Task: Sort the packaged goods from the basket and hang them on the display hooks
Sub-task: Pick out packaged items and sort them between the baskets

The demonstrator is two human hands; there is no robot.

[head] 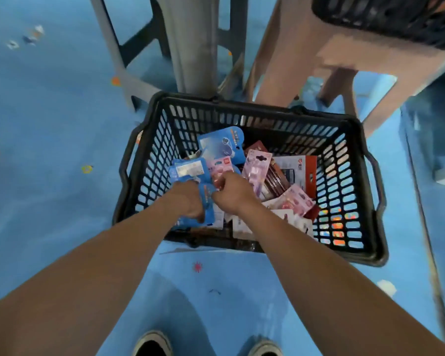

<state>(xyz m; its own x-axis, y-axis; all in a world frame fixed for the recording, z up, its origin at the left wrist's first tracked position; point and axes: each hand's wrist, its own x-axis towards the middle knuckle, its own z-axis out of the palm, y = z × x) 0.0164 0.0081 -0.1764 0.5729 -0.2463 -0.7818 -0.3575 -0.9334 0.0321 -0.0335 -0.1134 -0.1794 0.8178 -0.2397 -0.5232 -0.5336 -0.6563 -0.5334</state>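
A black plastic basket (pixel 344 129) stands on the blue floor, holding several carded packs in blue, pink, white and red. Both my hands reach into its left half. My left hand (pixel 188 199) grips a stack of blue packs (pixel 189 170) at the basket's left side. My right hand (pixel 231 192), fingers curled, pinches the edge of one blue pack (pixel 208 201) right beside the left hand. Another blue pack (pixel 222 145) leans further back. Pink packs (pixel 257 165) lie to the right. No display hooks are in view.
A grey plastic stool (pixel 190 47) and a brown stool (pixel 306 60) stand just behind the basket. A second black basket (pixel 396 19) sits on the brown stool at top right. My shoes (pixel 153 344) are at the bottom edge on the blue floor.
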